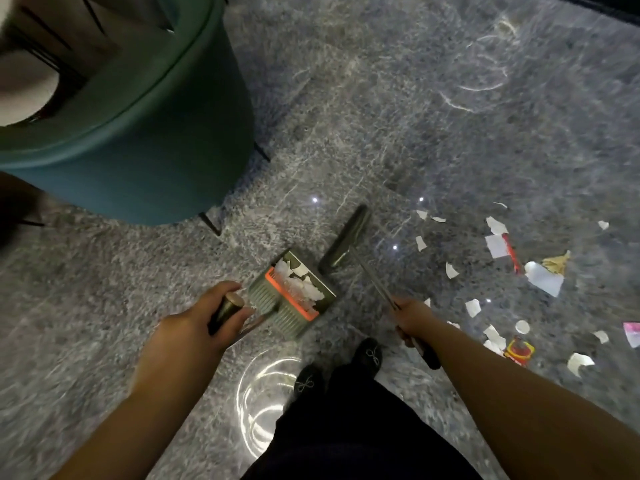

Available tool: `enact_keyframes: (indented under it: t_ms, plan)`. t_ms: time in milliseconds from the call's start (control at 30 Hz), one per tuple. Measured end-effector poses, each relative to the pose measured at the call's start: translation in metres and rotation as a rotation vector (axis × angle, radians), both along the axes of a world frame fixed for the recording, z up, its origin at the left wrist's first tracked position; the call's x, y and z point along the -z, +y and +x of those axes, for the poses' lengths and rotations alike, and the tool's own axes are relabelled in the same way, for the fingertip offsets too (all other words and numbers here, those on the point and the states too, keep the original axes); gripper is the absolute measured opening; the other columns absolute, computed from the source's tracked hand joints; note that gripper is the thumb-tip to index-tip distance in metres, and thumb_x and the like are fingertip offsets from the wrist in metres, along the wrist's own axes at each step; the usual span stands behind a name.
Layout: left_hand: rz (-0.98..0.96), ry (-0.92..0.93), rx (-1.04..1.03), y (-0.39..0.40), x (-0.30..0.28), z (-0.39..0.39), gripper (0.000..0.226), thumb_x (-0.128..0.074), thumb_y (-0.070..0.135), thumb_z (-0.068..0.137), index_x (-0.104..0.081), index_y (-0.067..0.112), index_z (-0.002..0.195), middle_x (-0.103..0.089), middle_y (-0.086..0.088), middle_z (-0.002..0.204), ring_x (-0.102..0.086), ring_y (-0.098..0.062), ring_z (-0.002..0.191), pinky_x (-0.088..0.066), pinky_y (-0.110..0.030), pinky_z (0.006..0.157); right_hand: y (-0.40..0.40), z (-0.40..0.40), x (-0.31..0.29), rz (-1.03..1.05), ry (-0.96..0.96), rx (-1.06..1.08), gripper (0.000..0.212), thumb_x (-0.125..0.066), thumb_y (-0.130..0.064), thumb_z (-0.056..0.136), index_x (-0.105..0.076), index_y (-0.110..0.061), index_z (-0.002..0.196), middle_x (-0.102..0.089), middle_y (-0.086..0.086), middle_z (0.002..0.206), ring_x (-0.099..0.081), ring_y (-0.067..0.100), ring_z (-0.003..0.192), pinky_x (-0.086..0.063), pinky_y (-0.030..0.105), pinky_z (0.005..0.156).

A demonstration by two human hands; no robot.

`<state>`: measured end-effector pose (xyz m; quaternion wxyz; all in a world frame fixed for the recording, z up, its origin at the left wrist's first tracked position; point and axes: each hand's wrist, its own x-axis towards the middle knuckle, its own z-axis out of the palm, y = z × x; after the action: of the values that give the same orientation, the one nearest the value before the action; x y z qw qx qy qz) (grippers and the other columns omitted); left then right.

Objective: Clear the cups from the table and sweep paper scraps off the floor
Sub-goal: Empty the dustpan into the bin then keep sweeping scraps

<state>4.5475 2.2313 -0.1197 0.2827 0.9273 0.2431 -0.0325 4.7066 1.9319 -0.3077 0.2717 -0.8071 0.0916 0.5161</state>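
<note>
Glossy grey stone-look floor (398,109), mirroring lamp spots. Just beyond left-hand fingers (239,311): matt plastic dustpan (294,292), orange comb strip, holding torn white paper scraps (304,282). Shiny metal broom handle (375,284) past right-hand fingers (403,311); matt teal cloth chair (156,140).

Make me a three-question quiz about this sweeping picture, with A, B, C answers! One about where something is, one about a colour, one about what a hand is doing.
1. Where do most loose paper scraps lie?
A. right of the broom
B. under the chair
C. on the shoes

2. What colour is the comb strip across the dustpan?
A. blue
B. orange
C. purple

3. What is the left hand doing?
A. hanging idle
B. picking up a cup
C. gripping the dustpan handle

Answers: 1 A, scraps dot the floor right of the broom. 2 B, an orange strip crosses the pan. 3 C, fingers curl round the handle, while the right hand holds the broom's stick.
</note>
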Motion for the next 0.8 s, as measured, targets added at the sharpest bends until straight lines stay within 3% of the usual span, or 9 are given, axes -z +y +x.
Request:
enact_keyframes:
  t_ms: [233, 400, 567, 700, 800]
  plan:
    - [0.033, 0.024, 0.039, -0.022, 0.009, 0.049, 0.042, -0.047, 0.062, 0.078, -0.051, 0.048, 0.117, -0.054, 0.017, 0.053, -0.05, 0.004, 0.041, -0.034, -0.012, 0.039, -0.08, 0.001, -0.004, -0.003, 0.016, 0.209, 0.031, -0.048, -0.012, 0.097, -0.055, -0.019, 0.126, -0.048, 0.012, 0.063, -0.044, 0.021, 0.047, -0.037, 0.026, 0.044]
    - [0.038, 0.074, 0.109, -0.056, 0.012, 0.096, 0.051, -0.039, 0.071, 0.075, -0.048, 0.051, 0.12, -0.058, 0.01, 0.061, -0.056, -0.011, 0.051, -0.051, -0.031, 0.051, -0.142, -0.011, -0.019, -0.068, 0.039, 0.374, 0.043, -0.049, -0.011, 0.096, -0.051, -0.028, 0.136, -0.047, 0.01, 0.06, -0.041, 0.018, 0.041, -0.034, 0.021, 0.039]
    - [0.041, 0.026, 0.188, -0.092, 0.01, 0.138, 0.034, -0.058, 0.051, 0.087, -0.052, 0.046, 0.121, -0.055, 0.013, 0.06, -0.052, -0.006, 0.052, -0.037, -0.023, 0.048, -0.19, -0.021, -0.037, -0.12, 0.014, 0.448, 0.043, -0.047, -0.006, 0.095, -0.052, -0.024, 0.134, -0.048, 0.01, 0.061, -0.042, 0.018, 0.04, -0.034, 0.019, 0.034]
    - [-0.033, -0.009, 0.232, -0.116, 0.009, 0.166, 0.036, -0.062, 0.044, 0.089, -0.056, 0.039, 0.124, -0.062, 0.003, 0.07, -0.052, -0.007, 0.058, -0.038, -0.025, 0.052, -0.211, -0.027, -0.048, -0.078, -0.005, 0.56, 0.029, -0.049, -0.005, 0.094, -0.055, -0.015, 0.121, -0.048, 0.011, 0.061, -0.044, 0.018, 0.037, -0.036, 0.021, 0.035]
    - [-0.053, -0.052, 0.257, -0.132, 0.004, 0.184, 0.034, -0.064, 0.041, 0.088, -0.059, 0.036, 0.121, -0.061, 0.002, 0.072, -0.05, -0.002, 0.059, -0.039, -0.024, 0.053, -0.212, -0.032, -0.057, -0.026, -0.068, 0.672, 0.032, -0.054, -0.005, 0.093, -0.052, -0.024, 0.119, -0.048, 0.011, 0.057, -0.044, 0.017, 0.034, -0.037, 0.021, 0.034]
